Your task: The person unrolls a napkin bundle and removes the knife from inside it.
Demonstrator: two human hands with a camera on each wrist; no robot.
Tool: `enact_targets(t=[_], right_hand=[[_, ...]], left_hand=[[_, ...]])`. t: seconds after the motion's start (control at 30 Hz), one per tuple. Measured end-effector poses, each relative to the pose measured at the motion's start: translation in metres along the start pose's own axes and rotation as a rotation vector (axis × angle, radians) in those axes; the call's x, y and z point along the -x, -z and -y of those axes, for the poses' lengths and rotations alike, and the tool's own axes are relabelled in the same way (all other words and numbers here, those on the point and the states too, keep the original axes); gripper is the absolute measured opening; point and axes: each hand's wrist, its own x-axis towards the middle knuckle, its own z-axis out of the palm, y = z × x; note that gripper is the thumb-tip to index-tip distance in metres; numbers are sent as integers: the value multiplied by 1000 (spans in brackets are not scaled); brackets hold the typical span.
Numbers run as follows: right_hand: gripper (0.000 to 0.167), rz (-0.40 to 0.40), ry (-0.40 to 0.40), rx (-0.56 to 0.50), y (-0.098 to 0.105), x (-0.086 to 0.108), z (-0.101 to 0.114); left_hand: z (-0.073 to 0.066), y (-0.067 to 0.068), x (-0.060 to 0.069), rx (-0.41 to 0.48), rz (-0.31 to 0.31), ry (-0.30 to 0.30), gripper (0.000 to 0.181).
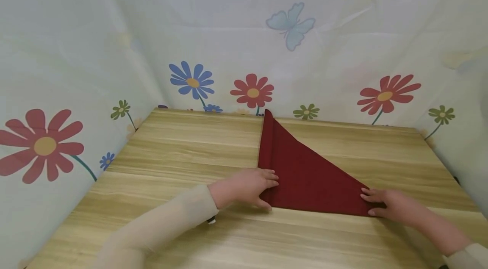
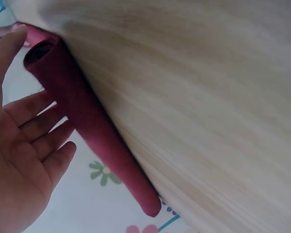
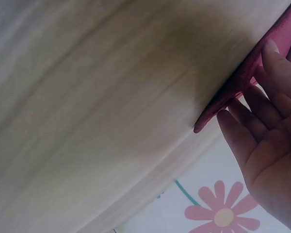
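A dark red cloth (image 1: pixel 312 176) lies folded on the wooden table in a roughly triangular shape. Its left edge is rolled into a tube (image 2: pixel 87 107), whose hollow end shows in the left wrist view. My left hand (image 1: pixel 249 186) rests on the near part of this roll, fingers extended over it and thumb by the bottom edge. At the cloth's right corner, my right hand (image 1: pixel 396 205) touches the fabric with loosely extended fingers. The right wrist view shows the thumb (image 3: pixel 276 60) against the cloth's edge and the other fingers alongside the folded corner (image 3: pixel 213 111).
The wood-grain table (image 1: pixel 171 150) extends around the cloth on all sides. Behind it and at both sides hangs a pale sheet printed with flowers and a blue butterfly (image 1: pixel 291 26). The roll's far tip reaches the table's back edge.
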Motion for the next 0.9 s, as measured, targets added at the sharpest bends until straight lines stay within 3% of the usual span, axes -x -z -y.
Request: enact_targets(t=[0.23, 0.43, 0.9], right_hand=[[47, -15, -19, 15, -3, 1, 4], [47, -21, -30, 14, -2, 0, 3], [46, -27, -24, -11, -2, 4, -3]], left_hand=[[2, -9, -8, -36, -31, -24, 64], [8, -5, -3, 12, -47, -30, 61], [19, 3, 13, 68, -46, 50, 61]])
